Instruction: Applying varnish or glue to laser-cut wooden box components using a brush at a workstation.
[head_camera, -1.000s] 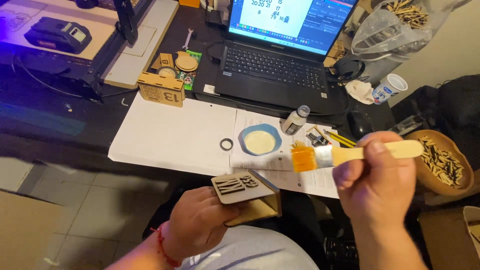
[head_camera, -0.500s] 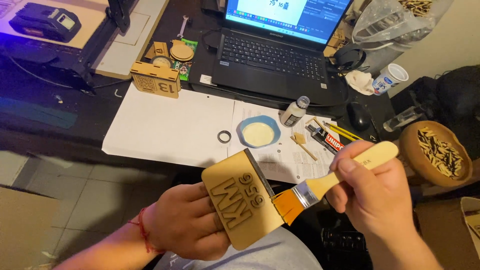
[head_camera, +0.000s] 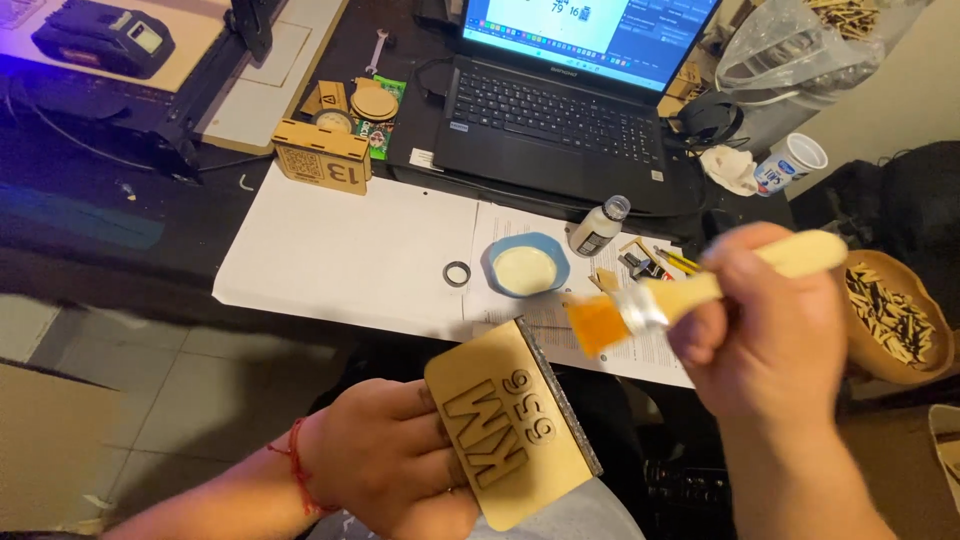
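My left hand (head_camera: 385, 460) holds a flat laser-cut wooden plaque (head_camera: 510, 425) with cut-out characters, tilted up over my lap. Gripped in my right hand (head_camera: 760, 335) is a paintbrush (head_camera: 690, 295) with a pale wooden handle and orange bristles. The bristles hover just above the plaque's upper right edge, between it and the table. A small blue bowl (head_camera: 526, 265) of pale liquid sits on white paper (head_camera: 350, 250) past the brush tip. A small bottle (head_camera: 598, 226) stands next to the bowl.
An open laptop (head_camera: 560, 110) stands behind the paper. A small wooden box (head_camera: 322, 156) and round wooden discs (head_camera: 373, 100) lie at the left. A black ring (head_camera: 457, 273) rests on the paper. A wooden bowl of small sticks (head_camera: 895, 320) sits at the right. Tiled floor lies below.
The brush lifted off the plaque face and swung up to the right toward the table. The plaque tilted a little flatter in my left hand.
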